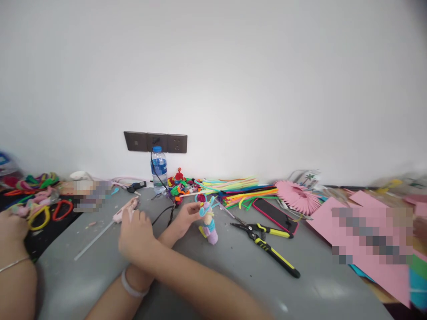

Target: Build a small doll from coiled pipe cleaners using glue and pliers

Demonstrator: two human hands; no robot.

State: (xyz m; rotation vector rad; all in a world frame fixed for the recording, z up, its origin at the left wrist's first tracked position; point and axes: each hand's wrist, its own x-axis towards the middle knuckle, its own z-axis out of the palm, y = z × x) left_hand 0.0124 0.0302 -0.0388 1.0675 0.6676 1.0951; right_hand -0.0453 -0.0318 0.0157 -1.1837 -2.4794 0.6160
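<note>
Right hand (185,216) is on the pipe-cleaner figure (209,224), fingers (196,208) pinched at its head end. The figure stands just right of those fingers, long axis near upright, foot on the grey bench (233,271). Left hand (134,233) sits further left, fingers curled near a pink glue gun (125,211); I cannot tell whether they grip it. The right hand is clearly nearer. Yellow-handled pliers (267,242) lie to the right, apart from the figure.

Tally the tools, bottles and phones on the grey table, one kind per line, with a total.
Pliers: 1
Water bottle: 1
Phone: 1
Glue gun: 1
Total: 4
</note>
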